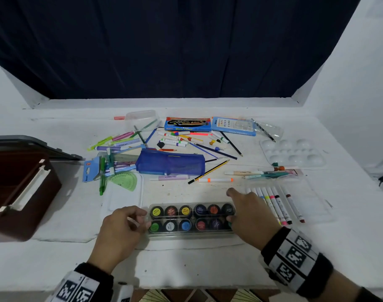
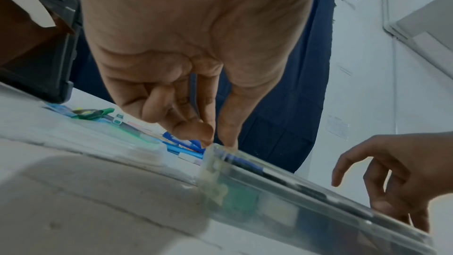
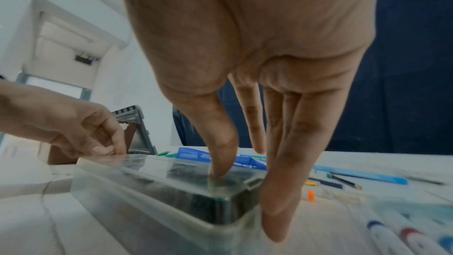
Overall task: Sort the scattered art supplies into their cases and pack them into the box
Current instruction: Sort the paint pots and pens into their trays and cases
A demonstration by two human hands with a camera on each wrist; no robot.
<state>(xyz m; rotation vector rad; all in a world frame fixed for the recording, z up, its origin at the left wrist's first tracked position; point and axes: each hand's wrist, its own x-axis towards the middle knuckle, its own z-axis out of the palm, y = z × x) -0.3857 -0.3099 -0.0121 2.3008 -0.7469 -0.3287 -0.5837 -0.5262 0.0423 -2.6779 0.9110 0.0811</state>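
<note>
We find the clear paint case (image 1: 191, 234) lying flat at the near edge of the table (image 1: 186, 262), lid on over two rows of colored pots (image 1: 170, 211), loose pens and pencils (image 1: 175, 141) scattered behind it and the brown box (image 1: 16, 192) open at left.

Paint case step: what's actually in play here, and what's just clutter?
In play:
- paint case
- left hand, pinching its left end
- right hand, thumb pressing the lid
- brown box, the final destination

Lying about:
- blue pouch
- white palette
- Water Colour box
- green protractor
- markers
</note>
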